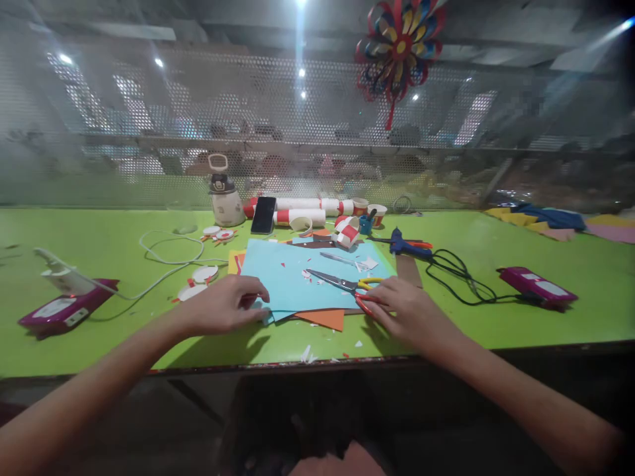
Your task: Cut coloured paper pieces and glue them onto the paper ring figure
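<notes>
My right hand (404, 311) has its fingers on the red and yellow handles of a pair of scissors (333, 278). The scissors lie over a light blue sheet of paper (288, 261), blades pointing left. At the sheet's left edge is my left hand (225, 305), fingers bent and apart from the thumb, with nothing visible in it. Small white and red paper scraps (306, 275) are scattered near the blade tips. Above the scissors a slim pen-like tool (338, 258) rests on the blue sheet. Beneath it, the corner of an orange sheet (327, 319) sticks out.
Behind the paper stand a dark phone (263, 215), white paper rolls (300, 217), a bottle (227, 205) and paper cups (377, 215). A blue glue gun (409, 246) is corded to a purple power strip (538, 288). Another purple strip (69, 309) holds a charger at left.
</notes>
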Action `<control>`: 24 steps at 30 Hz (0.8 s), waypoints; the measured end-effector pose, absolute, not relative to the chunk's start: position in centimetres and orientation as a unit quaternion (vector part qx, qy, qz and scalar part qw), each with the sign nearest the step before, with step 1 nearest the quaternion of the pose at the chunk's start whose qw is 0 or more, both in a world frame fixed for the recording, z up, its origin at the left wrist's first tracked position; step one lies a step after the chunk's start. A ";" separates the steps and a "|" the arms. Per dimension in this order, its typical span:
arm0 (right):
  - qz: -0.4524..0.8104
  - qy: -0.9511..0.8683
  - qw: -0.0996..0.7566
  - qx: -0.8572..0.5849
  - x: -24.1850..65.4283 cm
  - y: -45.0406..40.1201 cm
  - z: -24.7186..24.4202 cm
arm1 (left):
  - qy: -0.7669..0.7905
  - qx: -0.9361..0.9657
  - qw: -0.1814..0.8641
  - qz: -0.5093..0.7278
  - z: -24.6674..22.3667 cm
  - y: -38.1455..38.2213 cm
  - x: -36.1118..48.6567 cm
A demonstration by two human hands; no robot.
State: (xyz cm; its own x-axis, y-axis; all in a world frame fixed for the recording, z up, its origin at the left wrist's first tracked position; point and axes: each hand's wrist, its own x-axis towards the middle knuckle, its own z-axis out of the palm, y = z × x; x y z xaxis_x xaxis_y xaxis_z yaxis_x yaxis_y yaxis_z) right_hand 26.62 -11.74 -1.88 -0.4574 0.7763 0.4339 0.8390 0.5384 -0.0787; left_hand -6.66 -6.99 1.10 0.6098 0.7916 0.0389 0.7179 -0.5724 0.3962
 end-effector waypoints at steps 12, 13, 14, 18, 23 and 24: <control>0.045 -0.826 0.100 -0.553 27.8 -8.0 -2.3 | 0.440 0.480 0.662 0.371 -1.3 -4.5 -0.2; 0.068 -0.820 0.100 -0.559 28.0 -7.6 -2.5 | 0.432 0.458 0.679 0.378 -1.6 -4.2 -0.1; 0.086 -0.815 0.100 -0.564 28.2 -7.3 -2.7 | 0.426 0.444 0.690 0.380 -1.8 -4.0 -0.2; 0.136 -0.784 0.117 -0.594 28.5 -6.2 -3.2 | 0.424 0.422 0.702 0.388 -1.8 -3.5 -0.7; 0.187 -0.767 0.176 -0.588 27.8 -5.8 -0.7 | 0.460 0.427 0.662 0.409 -0.7 -2.4 -0.5; 0.203 -0.777 0.195 -0.563 27.4 -5.8 0.2 | 0.460 0.441 0.649 0.414 -0.5 -2.1 -0.3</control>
